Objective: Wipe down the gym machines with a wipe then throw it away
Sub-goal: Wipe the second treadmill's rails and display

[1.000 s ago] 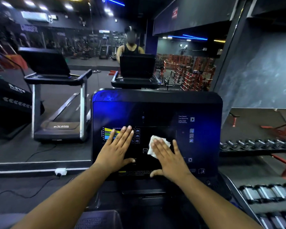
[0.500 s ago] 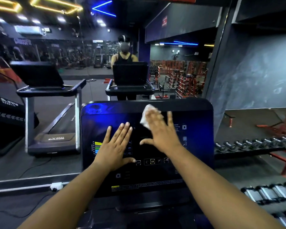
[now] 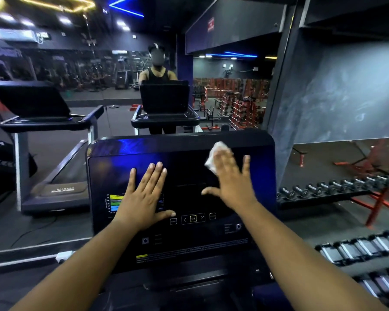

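Right hand [image 3: 230, 176], fingers straight, presses white wipe [image 3: 213, 157] flat against treadmill console [image 3: 189, 241], upper right, apparently near its top edge. Left hand [image 3: 144, 196] flat, fingers extended, on console's left-centre

A: Where is the right hand [image 3: 230, 176]?
B: Flat on the treadmill console [image 3: 130, 167], fingers spread, pressing the white wipe [image 3: 213, 158] under its fingertips near the top edge.
A: And the left hand [image 3: 144, 198]?
B: Beside it, also flat on the console, just above the lit OK button [image 3: 193, 218].
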Motion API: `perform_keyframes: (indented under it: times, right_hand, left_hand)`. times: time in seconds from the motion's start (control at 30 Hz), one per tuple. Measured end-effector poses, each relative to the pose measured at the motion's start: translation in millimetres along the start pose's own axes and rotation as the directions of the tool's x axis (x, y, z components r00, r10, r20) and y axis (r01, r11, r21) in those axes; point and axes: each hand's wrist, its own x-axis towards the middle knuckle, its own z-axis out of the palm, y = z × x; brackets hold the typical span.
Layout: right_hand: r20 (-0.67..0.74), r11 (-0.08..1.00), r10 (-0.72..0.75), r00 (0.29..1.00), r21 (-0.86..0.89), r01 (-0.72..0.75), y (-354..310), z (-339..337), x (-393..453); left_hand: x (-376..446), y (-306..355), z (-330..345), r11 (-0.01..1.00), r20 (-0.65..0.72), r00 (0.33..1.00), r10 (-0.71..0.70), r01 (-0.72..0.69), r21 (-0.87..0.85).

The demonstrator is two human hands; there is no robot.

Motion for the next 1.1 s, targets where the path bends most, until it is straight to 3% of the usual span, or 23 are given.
perform_keyframes:
  times: [0.07, 0.1, 0.13, 0.2, 0.3, 0.37, 0.47, 0.53, 0.6, 0.7, 0.83, 1.1]
  right_hand:
    - [0.001, 0.951, 0.273, 0.962, 0.152, -0.270, 11.6, -4.3, 0.6]
    - [0.018, 0.917, 0.342, 0.940, 0.214, -0.338, 7.5, -6.1, 0.6]
    - [0.039, 0.905, 0.345, 0.938, 0.249, -0.344, -1.5, -7.7, -0.3]
    - [0.066, 0.951, 0.195, 0.979, 0.231, -0.205, -27.7, -4.5, -7.2]
    - [0.046, 0.993, -0.079, 0.996, 0.090, 0.074, -45.2, 6.2, -28.8]
    - [0.026, 0.992, -0.120, 0.992, -0.032, 0.121, -31.1, 8.2, -37.2]
    - [0.029, 0.996, 0.044, 0.999, -0.085, -0.041, 1.3, 2.7, -39.3]
    - [0.054, 0.969, 0.246, 0.968, -0.008, -0.246, 18.5, -1.2, -36.2]
    - [0.087, 0.928, 0.350, 0.933, 0.104, -0.358, 17.5, -5.5, -32.7]
    - [0.145, 0.918, 0.263, 0.954, 0.268, -0.293, -15.3, -1.3, -34.7]
    - [0.143, 0.943, 0.161, 0.976, 0.269, -0.195, -46.8, 16.5, -54.0]
    - [0.047, 0.877, 0.362, 0.931, 0.321, -0.357, 23.2, 4.4, -18.3]
  left_hand:
    - [0.8, 0.4, 0.4, 1.000, -0.007, 1.000, -0.005, 0.005, 0.001]
    - [0.7, 1.0, 0.3, 1.000, -0.005, 1.000, -0.005, 0.005, 0.002]
    - [0.7, 1.7, 0.1, 1.000, -0.005, 1.000, -0.004, 0.005, 0.004]
    - [0.6, 2.3, -0.6, 1.000, -0.014, 1.000, -0.008, 0.008, 0.004]
    - [1.0, 6.7, -3.2, 0.999, -0.023, 0.999, 0.030, -0.030, 0.014]
    - [2.7, 12.6, -5.6, 0.997, -0.032, 0.997, 0.073, -0.072, 0.020]
    - [5.2, 21.5, -7.1, 0.997, -0.031, 0.997, 0.074, -0.074, 0.017]
    - [5.5, 26.7, -6.8, 0.999, -0.014, 0.998, 0.053, -0.053, 0.012]
    - [5.6, 29.7, -5.7, 0.999, -0.005, 0.999, 0.039, -0.039, 0.005]
    - [5.6, 31.5, -4.7, 1.000, -0.001, 1.000, 0.029, -0.029, -0.003]
    - [4.4, 32.5, -3.4, 1.000, 0.008, 1.000, 0.014, -0.014, -0.006]
    - [5.8, 33.9, -2.2, 1.000, 0.019, 0.999, 0.027, -0.027, -0.002]
